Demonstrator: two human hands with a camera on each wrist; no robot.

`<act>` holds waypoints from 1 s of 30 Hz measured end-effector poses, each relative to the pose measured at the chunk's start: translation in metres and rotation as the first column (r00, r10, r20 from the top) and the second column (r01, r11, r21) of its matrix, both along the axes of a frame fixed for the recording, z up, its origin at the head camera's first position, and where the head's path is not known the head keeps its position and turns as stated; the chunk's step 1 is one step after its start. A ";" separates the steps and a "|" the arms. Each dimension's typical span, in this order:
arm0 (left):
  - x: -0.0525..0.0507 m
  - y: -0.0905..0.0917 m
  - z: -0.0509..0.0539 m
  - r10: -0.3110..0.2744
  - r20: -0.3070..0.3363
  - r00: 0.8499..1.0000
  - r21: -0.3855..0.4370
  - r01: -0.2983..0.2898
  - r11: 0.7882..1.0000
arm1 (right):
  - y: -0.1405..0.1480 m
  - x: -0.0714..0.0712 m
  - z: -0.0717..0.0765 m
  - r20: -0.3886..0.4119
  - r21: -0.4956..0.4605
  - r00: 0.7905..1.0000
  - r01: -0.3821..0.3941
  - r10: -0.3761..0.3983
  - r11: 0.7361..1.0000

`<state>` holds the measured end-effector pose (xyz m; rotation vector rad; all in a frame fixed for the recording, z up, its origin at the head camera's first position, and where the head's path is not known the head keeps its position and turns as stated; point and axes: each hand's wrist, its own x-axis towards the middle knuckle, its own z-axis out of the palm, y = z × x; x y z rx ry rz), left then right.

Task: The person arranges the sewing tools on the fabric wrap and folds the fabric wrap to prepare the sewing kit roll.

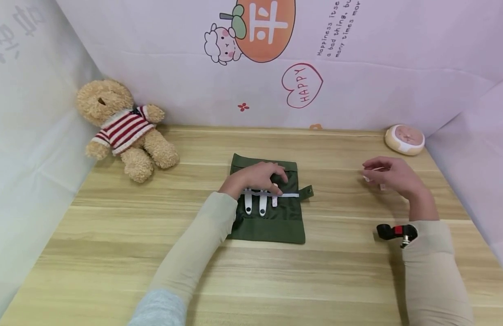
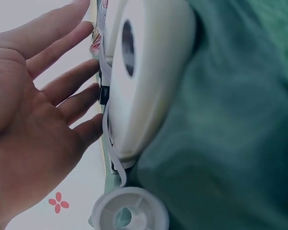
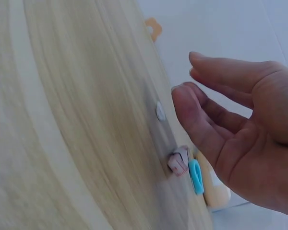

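Observation:
A dark green fabric pouch lies unfolded in the middle, with a white elastic band across it. Under the band sit two white tools with dark round dots, a left one and a right one, beside a slim pinkish-white piece. My left hand hovers over them, fingers relaxed and gripping nothing; contact is unclear. A white spool-like part shows in the left wrist view. My right hand hangs loosely curved and holds nothing, near a small white piece, a printed white-and-pink item and a teal loop.
A teddy bear in a striped sweater leans at the back left. A round cream-and-pink object sits in the back right corner. White printed cloth walls off the table's back and sides. The pouch's snap strap sticks out rightward.

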<state>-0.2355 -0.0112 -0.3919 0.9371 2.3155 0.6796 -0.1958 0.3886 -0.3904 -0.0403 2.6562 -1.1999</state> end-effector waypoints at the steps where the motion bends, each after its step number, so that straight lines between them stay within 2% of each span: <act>1: 0.000 0.000 0.000 0.001 0.002 1.000 0.004 -0.001 1.000 | 0.002 0.000 0.000 0.005 0.001 1.000 0.003 -0.003 1.000; 9: 0.002 0.000 -0.002 -0.022 0.003 1.000 0.006 0.022 1.000 | 0.006 -0.001 -0.003 0.056 -0.026 0.998 -0.013 0.014 1.000; 17: 0.003 0.001 -0.001 -0.040 0.002 0.999 -0.013 0.041 0.999 | 0.004 -0.006 -0.004 0.048 0.099 0.996 -0.083 0.079 0.992; 22: 0.004 0.002 -0.001 -0.054 0.000 0.999 -0.022 0.054 0.998 | 0.001 -0.009 -0.005 0.038 0.102 0.994 -0.102 0.099 0.989; 30: 0.003 0.002 0.000 -0.059 -0.001 0.998 -0.035 0.059 0.998 | -0.002 -0.013 -0.004 0.072 0.107 0.994 -0.089 0.081 0.990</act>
